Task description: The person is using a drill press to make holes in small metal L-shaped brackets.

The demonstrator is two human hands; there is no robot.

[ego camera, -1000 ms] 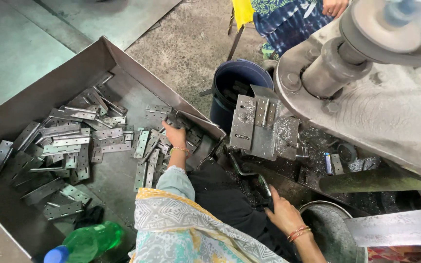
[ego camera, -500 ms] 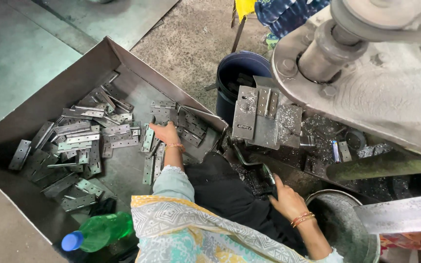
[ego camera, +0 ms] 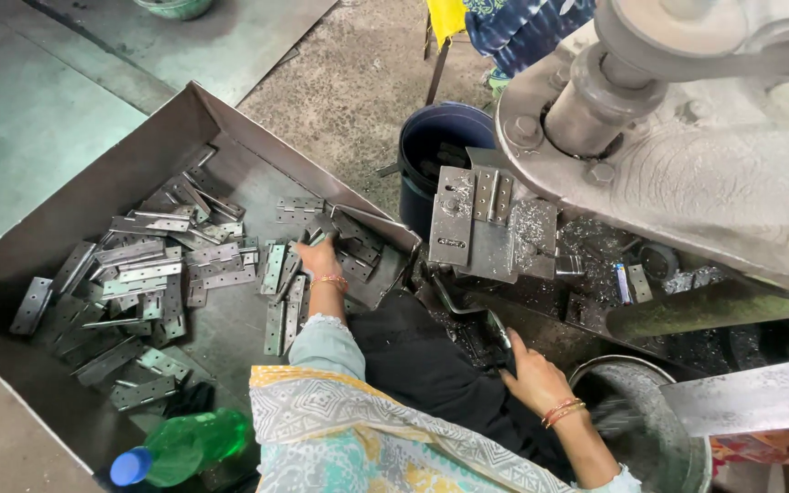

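My left hand (ego camera: 320,260) reaches into a big grey metal tray (ego camera: 139,155) and closes on a flat metal hinge plate (ego camera: 317,236) among several loose hinge plates (ego camera: 162,265). My right hand (ego camera: 530,372) rests low beside my lap, fingers curled around a dark lever handle (ego camera: 497,329) below the press. The press die block (ego camera: 477,224) stands in front of me with a hinge plate (ego camera: 493,196) lying on its top.
A heavy grey press body (ego camera: 687,155) fills the upper right. A dark blue bucket (ego camera: 440,146) stands behind the die block. A round metal pan (ego camera: 641,420) sits by my right wrist. A green plastic bottle (ego camera: 189,445) lies at the tray's near end. Another person's patterned clothing (ego camera: 522,23) shows at the top.
The view has shifted, so the tray sits more to the right and lower. My left hand stays among the plates by the tray's right wall; my right hand stays low by the lever.
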